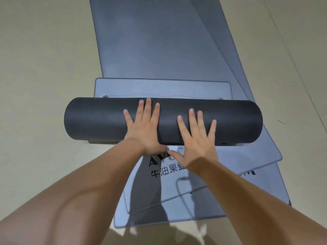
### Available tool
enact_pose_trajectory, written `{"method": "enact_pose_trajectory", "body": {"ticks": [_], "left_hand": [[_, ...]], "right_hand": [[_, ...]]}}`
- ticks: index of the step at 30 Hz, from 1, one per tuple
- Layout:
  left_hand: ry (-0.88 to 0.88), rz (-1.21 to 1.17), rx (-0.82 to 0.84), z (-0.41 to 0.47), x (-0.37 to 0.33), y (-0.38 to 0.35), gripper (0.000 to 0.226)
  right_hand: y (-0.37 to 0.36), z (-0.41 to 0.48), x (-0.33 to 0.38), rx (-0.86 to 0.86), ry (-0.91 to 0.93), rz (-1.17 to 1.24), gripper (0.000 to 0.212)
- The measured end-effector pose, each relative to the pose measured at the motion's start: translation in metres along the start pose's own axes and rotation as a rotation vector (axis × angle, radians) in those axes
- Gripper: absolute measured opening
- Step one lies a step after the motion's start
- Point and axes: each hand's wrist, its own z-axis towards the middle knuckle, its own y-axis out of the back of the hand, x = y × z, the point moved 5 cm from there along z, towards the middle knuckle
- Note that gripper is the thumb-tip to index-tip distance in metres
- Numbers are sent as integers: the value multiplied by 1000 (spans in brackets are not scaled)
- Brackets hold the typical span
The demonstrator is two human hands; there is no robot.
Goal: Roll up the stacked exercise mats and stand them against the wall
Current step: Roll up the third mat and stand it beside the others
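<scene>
A dark grey rolled mat (pixel 95 119) lies crosswise on the floor, its blue-grey end flap (pixel 162 89) with two metal eyelets sticking out flat on the far side. My left hand (pixel 145 128) and my right hand (pixel 196 137) press flat on the roll's middle, fingers spread, thumbs almost touching at its near side. Under the roll lie other flat blue-grey mats (pixel 159 41), slightly fanned apart. The near mat (pixel 230 195) carries dark printed lettering, partly hidden by my wrists.
Beige floor (pixel 39 68) surrounds the mats on the left and right. The stacked mats stretch away past the top of the view, one skewed toward the right (pixel 235 68). My shadow falls on the near mat edge.
</scene>
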Motion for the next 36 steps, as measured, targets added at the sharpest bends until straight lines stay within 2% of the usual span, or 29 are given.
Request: {"method": "enact_pose_trajectory", "body": {"ticks": [5,12,19,24,28,31,36], "left_hand": [[9,25,69,47,9,34,151],[34,155,-69,58,9,31,156],[12,179,-84,88,14,48,141],[-32,173,-82,86,12,61,121],[-52,224,-84,62,3,50,105],[-61,231,-78,36,0,39,99],[-75,233,-22,-24,-6,15,105]], "right_hand": [[-2,33,-10,228,-44,-74,149],[17,102,-25,181,-66,-140,163],[26,137,-34,170,-31,-146,148],[38,137,-33,176,-33,-130,133],[33,105,-20,160,-84,-125,119],[31,76,-12,162,-103,-113,118],[30,10,7,262,-120,-67,118]]}}
